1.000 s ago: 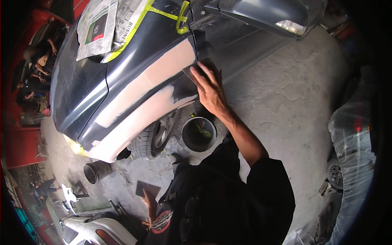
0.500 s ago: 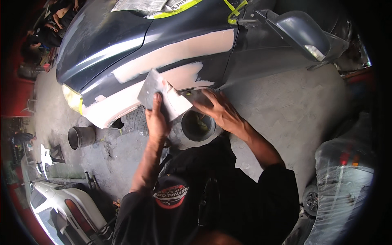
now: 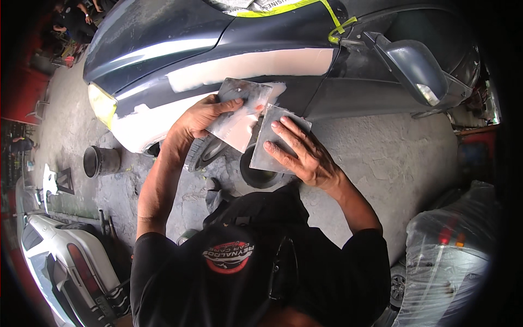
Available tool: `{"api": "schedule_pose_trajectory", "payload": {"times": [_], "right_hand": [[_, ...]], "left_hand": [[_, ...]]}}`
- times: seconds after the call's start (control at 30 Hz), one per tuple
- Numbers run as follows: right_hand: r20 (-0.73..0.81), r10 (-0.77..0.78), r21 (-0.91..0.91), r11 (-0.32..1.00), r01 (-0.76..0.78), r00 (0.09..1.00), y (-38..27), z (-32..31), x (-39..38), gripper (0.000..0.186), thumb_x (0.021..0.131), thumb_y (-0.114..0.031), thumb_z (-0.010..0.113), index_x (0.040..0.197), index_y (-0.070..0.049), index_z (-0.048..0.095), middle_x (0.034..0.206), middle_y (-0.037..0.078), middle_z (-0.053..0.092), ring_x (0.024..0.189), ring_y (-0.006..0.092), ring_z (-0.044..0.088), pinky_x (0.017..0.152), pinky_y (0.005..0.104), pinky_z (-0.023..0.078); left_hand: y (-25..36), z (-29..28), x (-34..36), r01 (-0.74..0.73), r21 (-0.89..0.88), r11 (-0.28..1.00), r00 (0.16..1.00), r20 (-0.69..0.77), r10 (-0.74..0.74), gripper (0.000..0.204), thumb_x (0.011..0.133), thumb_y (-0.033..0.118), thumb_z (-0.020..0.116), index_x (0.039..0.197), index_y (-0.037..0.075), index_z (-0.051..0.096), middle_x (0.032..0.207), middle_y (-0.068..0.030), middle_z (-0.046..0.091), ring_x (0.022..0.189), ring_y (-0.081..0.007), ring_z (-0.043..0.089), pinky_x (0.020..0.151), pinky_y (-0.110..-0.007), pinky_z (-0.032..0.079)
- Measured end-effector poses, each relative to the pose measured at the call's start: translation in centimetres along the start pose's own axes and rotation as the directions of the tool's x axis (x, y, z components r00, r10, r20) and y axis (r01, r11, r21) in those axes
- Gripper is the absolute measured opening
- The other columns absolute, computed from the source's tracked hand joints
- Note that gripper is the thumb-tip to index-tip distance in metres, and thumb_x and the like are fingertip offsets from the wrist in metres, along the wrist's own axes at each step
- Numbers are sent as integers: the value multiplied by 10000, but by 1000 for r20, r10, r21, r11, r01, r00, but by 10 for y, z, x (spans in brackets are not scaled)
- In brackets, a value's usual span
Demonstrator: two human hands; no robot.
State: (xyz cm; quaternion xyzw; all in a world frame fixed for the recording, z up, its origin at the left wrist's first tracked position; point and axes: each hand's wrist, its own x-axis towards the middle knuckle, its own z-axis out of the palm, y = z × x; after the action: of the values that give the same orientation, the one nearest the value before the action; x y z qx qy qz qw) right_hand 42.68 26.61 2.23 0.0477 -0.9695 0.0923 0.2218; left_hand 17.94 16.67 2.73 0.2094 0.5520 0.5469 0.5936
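My left hand (image 3: pixel 199 115) grips a square flat plate (image 3: pixel 248 94) by its edge, thumb on top. Pale pink body filler (image 3: pixel 238 131) is smeared over the plate's lower half. In my right hand (image 3: pixel 308 155) is a flat grey rectangular spreader (image 3: pixel 268 126), its face under my stretched fingers. The spreader's upper left corner meets or overlaps the plate's right side; contact is hard to tell. Behind both stands a dark car's front fender (image 3: pixel 272 35), with a long strip of pink filler (image 3: pixel 250 68) and a brighter, pale patch (image 3: pixel 158 120) around the wheel arch.
A dark bucket (image 3: pixel 261 177) stands below the spreader; another bucket (image 3: pixel 102 161) lies to the left. The side mirror (image 3: pixel 417 65) juts out at right. A white car (image 3: pixel 81 261) is at lower left, a plastic-covered vehicle (image 3: pixel 449 256) at lower right. People (image 3: pixel 76 24) are at far left.
My right hand has come round with the spreader's face now in view, beside the plate. My left hand has turned the plate and shifted it to the right. The view has moved slightly.
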Motion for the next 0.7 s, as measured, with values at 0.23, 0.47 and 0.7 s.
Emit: {"api": "schedule_pose_trajectory", "payload": {"times": [0.23, 0.47, 0.7], "right_hand": [[110, 90, -2, 996, -90, 990, 15, 21, -10, 499, 755, -4, 544, 1222, -181, 555, 1213, 127, 499, 1219, 343, 409, 984, 611, 331], [-347, 448, -88, 859, -504, 824, 118, 76, -34, 650, 742, 80, 484, 1350, -130, 397, 1357, 240, 327, 1245, 425, 348, 1012, 488, 344], [-481, 504, -131, 767, -628, 717, 163, 83, -6, 627, 802, -8, 492, 1389, -147, 322, 1388, 268, 284, 1286, 460, 274, 1041, 574, 239]], "left_hand": [[-7, -28, 17, 12, 61, 998, 999, 42, -15, 418, 871, 318, 604, 1081, -39, 543, 833, -110, 655, 601, -166, 648, 476, -253, 535], [-81, -59, -26, -79, -243, 967, 994, -87, 59, 387, 884, 238, 556, 1170, -16, 492, 957, -107, 625, 817, -210, 641, 720, -327, 542], [-164, -55, -65, 73, -499, 864, 957, -210, -202, 359, 881, 285, 573, 1139, 36, 552, 965, -72, 622, 880, -190, 606, 805, -314, 478]]}}
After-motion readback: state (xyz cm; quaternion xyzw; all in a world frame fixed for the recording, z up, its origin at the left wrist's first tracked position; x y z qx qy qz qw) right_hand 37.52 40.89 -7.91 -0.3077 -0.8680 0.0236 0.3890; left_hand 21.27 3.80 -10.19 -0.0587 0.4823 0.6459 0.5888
